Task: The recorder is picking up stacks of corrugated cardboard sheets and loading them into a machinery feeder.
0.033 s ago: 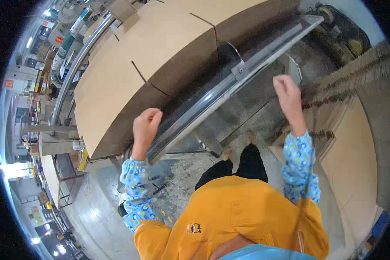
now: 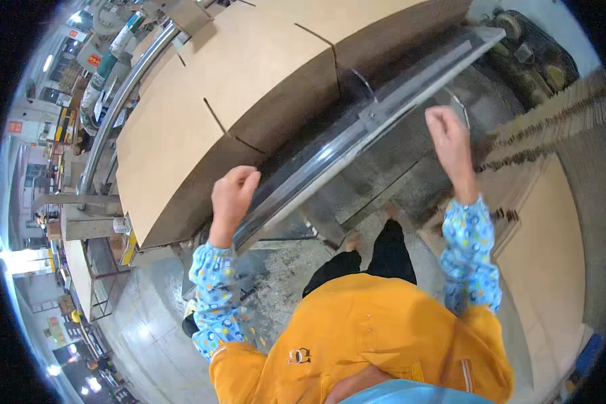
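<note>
My left hand is held with curled fingers beside the near left edge of a large brown cardboard sheet. Dark slots cut into the sheet, and its near side looks darker brown. Over on the right, my right hand makes a loose fist in the air, past the front of a long metal and clear-edged rail. Nothing shows in either hand. Both forearms wear blue patterned sleeve covers. The rail runs slantwise between the hands, apart from the right one.
Stacked cardboard sheets stand on the right, edges toward me. A dark motor-like unit sits at the far right. A curved metal pipe rises beyond the sheet's left. A white-topped table stands on the concrete floor at left.
Both hands have shifted slightly to the right, the right one also a little farther away. The fingers stay curled, and the cardboard sheet looks unmoved.
</note>
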`<state>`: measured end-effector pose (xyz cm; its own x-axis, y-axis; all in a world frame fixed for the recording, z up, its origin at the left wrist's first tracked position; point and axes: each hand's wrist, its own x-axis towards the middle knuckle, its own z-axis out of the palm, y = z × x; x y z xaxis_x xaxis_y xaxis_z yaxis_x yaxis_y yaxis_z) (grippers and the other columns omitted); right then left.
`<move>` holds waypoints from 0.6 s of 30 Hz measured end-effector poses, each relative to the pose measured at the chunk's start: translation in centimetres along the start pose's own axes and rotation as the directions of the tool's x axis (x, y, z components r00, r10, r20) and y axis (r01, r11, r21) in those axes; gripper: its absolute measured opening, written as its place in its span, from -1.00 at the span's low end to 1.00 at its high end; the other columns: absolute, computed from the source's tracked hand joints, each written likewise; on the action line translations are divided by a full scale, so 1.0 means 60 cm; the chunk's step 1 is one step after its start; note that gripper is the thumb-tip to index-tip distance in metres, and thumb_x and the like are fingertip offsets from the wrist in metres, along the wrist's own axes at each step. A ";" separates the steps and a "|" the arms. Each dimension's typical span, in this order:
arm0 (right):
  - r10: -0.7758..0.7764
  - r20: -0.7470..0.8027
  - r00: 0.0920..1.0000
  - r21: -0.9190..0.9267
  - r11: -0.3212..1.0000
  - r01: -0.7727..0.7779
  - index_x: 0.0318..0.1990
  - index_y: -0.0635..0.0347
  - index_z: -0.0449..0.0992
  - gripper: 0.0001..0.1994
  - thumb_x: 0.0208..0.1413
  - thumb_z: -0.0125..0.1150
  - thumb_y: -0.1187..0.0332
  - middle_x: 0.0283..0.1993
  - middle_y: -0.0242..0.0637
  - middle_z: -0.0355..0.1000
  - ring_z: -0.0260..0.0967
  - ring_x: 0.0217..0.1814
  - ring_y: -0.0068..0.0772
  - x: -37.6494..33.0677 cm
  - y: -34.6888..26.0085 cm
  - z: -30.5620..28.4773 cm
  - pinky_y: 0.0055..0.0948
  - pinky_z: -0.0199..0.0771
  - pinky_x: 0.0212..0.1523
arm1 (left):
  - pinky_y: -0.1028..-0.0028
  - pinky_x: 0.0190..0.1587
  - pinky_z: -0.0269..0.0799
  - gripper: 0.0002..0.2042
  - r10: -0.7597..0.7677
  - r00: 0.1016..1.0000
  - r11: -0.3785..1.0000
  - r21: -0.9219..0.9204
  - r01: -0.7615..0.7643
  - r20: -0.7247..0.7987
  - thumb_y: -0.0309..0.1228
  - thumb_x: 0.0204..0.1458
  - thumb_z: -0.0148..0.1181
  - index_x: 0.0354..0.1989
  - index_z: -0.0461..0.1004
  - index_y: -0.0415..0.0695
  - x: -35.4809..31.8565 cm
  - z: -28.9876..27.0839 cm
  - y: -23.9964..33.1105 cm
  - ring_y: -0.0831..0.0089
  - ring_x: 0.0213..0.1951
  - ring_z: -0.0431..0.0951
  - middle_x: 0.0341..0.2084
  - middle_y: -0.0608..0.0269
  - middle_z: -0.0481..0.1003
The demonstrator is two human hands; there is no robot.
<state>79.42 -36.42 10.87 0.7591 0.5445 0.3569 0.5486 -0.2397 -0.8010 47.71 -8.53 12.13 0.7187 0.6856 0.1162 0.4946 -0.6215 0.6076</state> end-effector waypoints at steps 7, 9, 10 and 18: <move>-0.132 0.456 0.880 -0.256 0.928 0.272 -0.26 0.25 0.48 -0.76 0.17 0.03 0.24 -0.27 -0.05 0.48 0.43 -0.20 0.07 0.299 0.067 0.034 -0.08 0.39 -0.17 | 0.15 -0.14 0.47 -0.69 -0.179 0.972 0.950 0.284 0.131 0.151 -0.13 0.09 0.04 -0.26 0.60 -0.08 0.143 0.128 0.069 0.02 -0.21 0.58 -0.34 0.00 0.59; -0.046 0.604 0.796 -0.317 0.902 0.293 -0.24 0.25 0.50 -0.73 0.16 0.03 0.20 -0.25 -0.02 0.49 0.43 -0.10 0.07 0.346 0.106 0.066 -0.06 0.41 -0.12 | 0.13 -0.11 0.46 -0.67 -0.267 0.948 0.919 0.344 0.195 0.176 -0.10 0.09 0.02 -0.24 0.59 -0.07 0.170 0.156 0.063 -0.01 -0.18 0.56 -0.29 -0.02 0.58; -0.028 0.674 0.738 -0.339 0.876 0.344 -0.23 0.25 0.50 -0.72 0.15 0.04 0.20 -0.25 -0.02 0.50 0.44 -0.10 0.07 0.368 0.125 0.082 -0.07 0.41 -0.10 | 0.12 -0.09 0.45 -0.66 -0.318 0.931 0.897 0.374 0.235 0.179 -0.09 0.09 0.02 -0.23 0.59 -0.06 0.179 0.167 0.059 -0.02 -0.16 0.55 -0.26 -0.02 0.57; -0.063 0.790 0.609 -0.406 0.691 0.598 -0.28 0.21 0.60 -0.72 0.09 0.09 0.18 -0.21 0.00 0.53 0.48 -0.10 0.07 0.424 0.200 0.173 -0.03 0.48 -0.08 | 0.04 -0.18 0.47 -0.75 -0.155 0.988 0.900 0.412 0.143 -0.005 -0.20 0.16 0.04 -0.27 0.58 -0.08 0.163 0.195 -0.005 -0.08 -0.27 0.55 -0.31 0.01 0.57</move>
<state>101.66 -17.11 5.36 0.1510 0.9821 -0.1122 0.9754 -0.1665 -0.1447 60.33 -6.08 3.89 0.6308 0.7755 0.0247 0.7494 -0.6172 0.2398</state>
